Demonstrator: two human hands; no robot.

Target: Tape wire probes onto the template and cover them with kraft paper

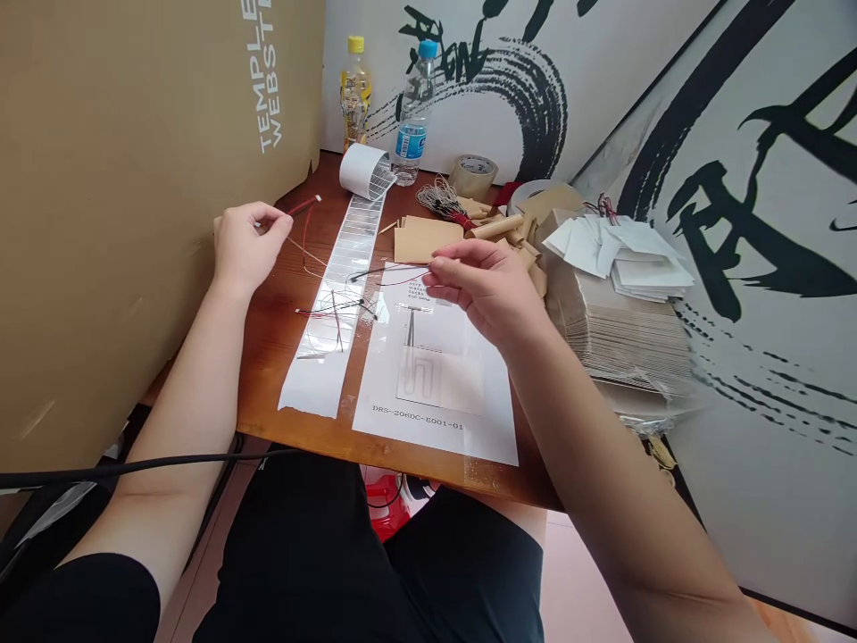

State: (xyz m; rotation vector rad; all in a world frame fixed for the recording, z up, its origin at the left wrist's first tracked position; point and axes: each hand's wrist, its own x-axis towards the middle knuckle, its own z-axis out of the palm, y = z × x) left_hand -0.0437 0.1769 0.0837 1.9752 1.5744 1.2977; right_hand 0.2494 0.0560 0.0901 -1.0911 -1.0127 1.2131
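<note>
My left hand (249, 239), closed in a pinch at the table's left side, holds a thin red wire lead with a white connector (318, 198) at its end; the strands loop down toward the label strip. Over the printed sheet, my right hand (483, 284) pinches a thin wire with a dark end (354, 278) pointing left. Whether both hands hold the same wire, I cannot tell. Below them, several loose red and black wires (338, 311) lie on the white label strip (314, 379). The printed sheet (435, 429) shows a wired rectangular drawing and a code.
At the back stand a yellow-capped bottle (355, 94) and a blue-capped bottle (411, 143), beside the label roll (361, 171). Brown paper pieces (428, 239), a wire bundle (438, 196) and tape (475, 174) lie farther right. Stacked cardboard (622, 339) borders the right; a large carton (134, 179) borders the left.
</note>
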